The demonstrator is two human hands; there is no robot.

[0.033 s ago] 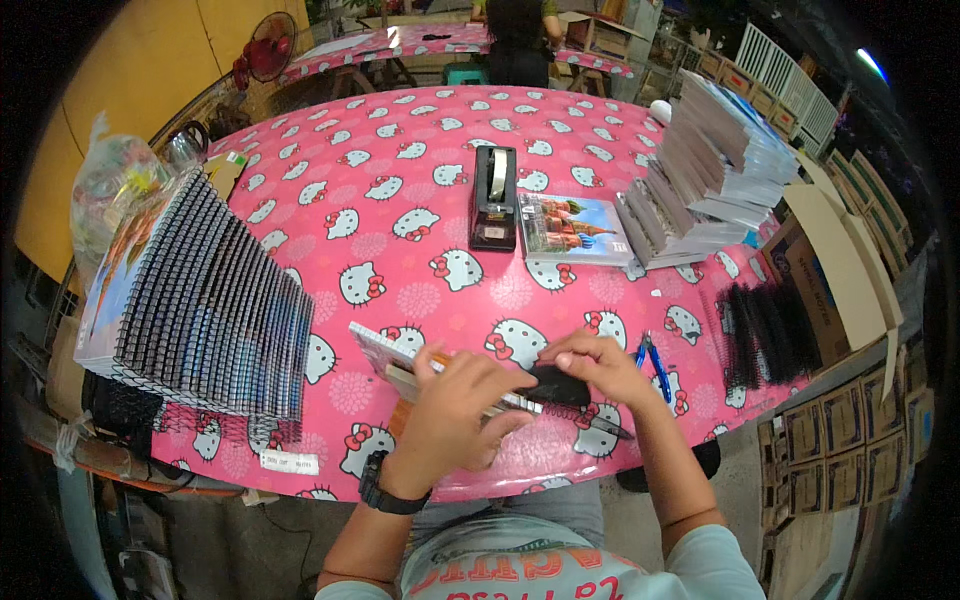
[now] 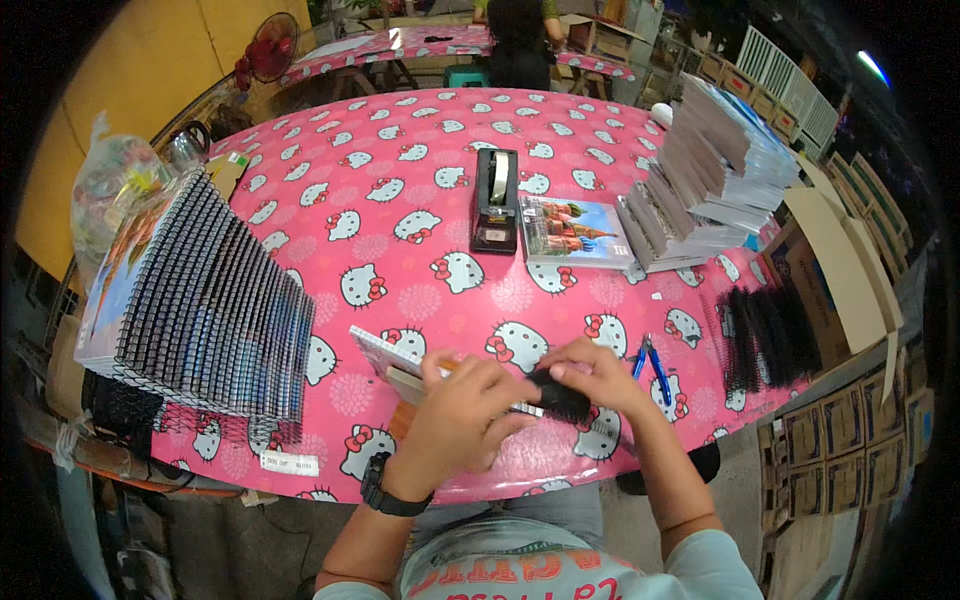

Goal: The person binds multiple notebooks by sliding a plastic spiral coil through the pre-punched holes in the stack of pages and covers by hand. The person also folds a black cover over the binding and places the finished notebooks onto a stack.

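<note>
A thin notebook (image 2: 376, 347) stands tilted near the table's front edge, its left end showing past my left hand (image 2: 462, 408). My left thumb and fingers are closed around it, hiding most of its middle. My right hand (image 2: 602, 378) pinches a dark black piece (image 2: 562, 398) with a ribbed-looking lower edge, against the notebook's right end. Its exact kind is unclear. Below it, a thin dark coil end (image 2: 622, 440) reaches right over the tablecloth. An orange-brown piece (image 2: 402, 414) lies under the notebook. Blue-handled cutting pliers (image 2: 653, 370) lie right of my right hand.
Stacked spiral-bound notebooks (image 2: 210, 310) rise at the left. A tape dispenser (image 2: 495, 200) and a picture-covered book (image 2: 575, 230) sit mid-table. Right are piled books (image 2: 715, 160), black coils (image 2: 765, 335) and a cardboard box (image 2: 815, 270). A person (image 2: 520, 40) sits at the far table.
The black piece has turned and its right end tips lower. My left fingers have shifted slightly toward it, while my right hand stays nearly in place.
</note>
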